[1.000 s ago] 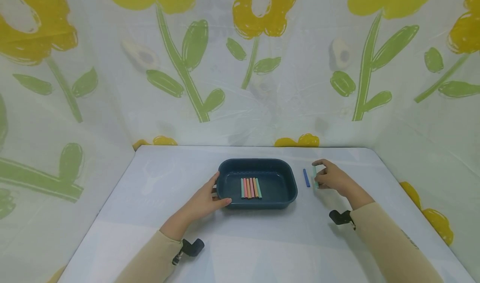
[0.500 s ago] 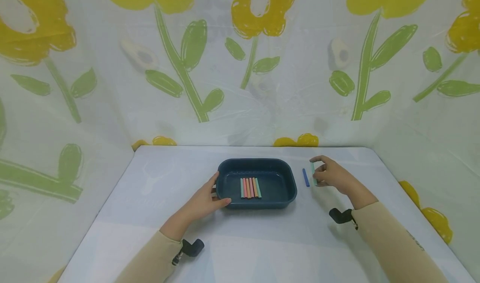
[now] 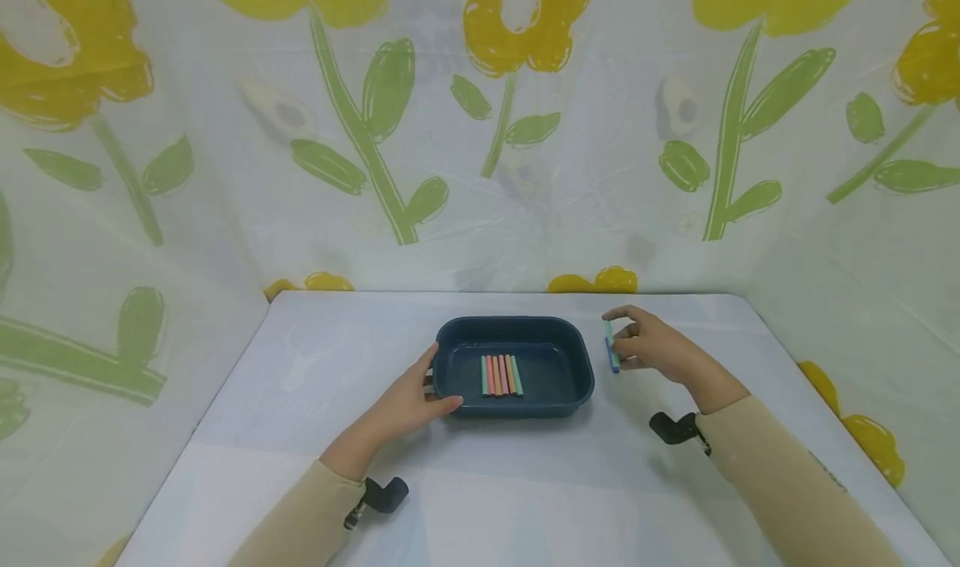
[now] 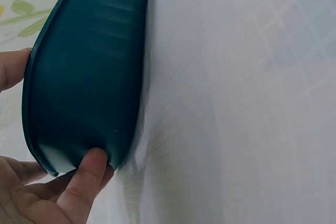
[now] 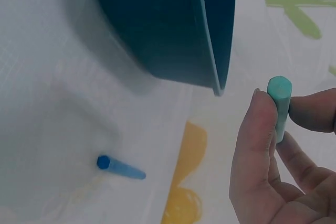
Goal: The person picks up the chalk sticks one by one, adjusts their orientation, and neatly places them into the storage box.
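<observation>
A dark teal rectangular tray [image 3: 517, 411] stands on the white table, with a row of several pastel chalk sticks [image 3: 501, 377] lying side by side in it. My left hand [image 3: 405, 400] grips the tray's left end; in the left wrist view its thumb [image 4: 86, 182] presses on the outer wall. Right of the tray, my right hand [image 3: 663, 352] pinches a mint-green chalk stick [image 5: 281, 103] between thumb and fingers, raised off the table. A blue chalk stick [image 5: 125, 168] lies on the table below it, partly covered by the green one in the head view.
The white table [image 3: 480, 492] meets a flower-printed cloth backdrop [image 3: 480, 225] behind it and on both sides. Small black devices [image 3: 386, 495] are strapped at both wrists, over beige sleeves.
My right hand has moved left with the green chalk stick, from beside the blue stick to over it, closer to the tray. The left hand and tray have stayed put.
</observation>
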Demonstrator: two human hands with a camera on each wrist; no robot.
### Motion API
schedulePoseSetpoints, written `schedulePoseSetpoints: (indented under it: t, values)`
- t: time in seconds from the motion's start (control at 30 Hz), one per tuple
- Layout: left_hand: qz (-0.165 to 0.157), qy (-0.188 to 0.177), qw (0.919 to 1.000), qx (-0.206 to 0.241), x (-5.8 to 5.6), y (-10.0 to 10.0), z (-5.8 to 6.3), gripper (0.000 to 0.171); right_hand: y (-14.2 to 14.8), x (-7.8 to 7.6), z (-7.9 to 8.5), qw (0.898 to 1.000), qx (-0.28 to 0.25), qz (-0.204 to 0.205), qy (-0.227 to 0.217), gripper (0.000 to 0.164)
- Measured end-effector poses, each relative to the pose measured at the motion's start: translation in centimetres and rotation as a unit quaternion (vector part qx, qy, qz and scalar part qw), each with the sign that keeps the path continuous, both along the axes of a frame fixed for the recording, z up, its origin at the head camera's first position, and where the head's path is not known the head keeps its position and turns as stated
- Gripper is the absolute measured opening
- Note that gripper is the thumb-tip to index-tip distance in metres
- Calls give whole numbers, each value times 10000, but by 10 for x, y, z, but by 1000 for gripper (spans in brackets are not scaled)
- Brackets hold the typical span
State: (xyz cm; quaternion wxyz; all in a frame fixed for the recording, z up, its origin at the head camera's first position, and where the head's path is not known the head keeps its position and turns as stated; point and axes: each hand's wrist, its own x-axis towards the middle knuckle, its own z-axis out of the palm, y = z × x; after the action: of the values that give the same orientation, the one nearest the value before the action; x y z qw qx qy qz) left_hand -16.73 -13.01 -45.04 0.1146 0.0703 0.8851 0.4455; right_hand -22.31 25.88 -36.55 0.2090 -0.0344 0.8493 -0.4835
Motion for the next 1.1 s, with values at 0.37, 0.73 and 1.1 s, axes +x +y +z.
schedulePoseSetpoints:
  t: [0.37, 0.73, 1.1]
  values:
    - [-17, -18, 10000, 41, 1, -1, 0, 106, -23, -4, 7, 9997, -163, 108, -121, 64]
    - [-36, -20, 10000, 63, 0, -2, 0, 106, -51, -10, 5, 9990, -314, 191, -273, 62]
    - [-42, -15, 9999, 108, -1, -2, -2, 107, -72, -12, -8, 9971, -574, 267, -410, 63]
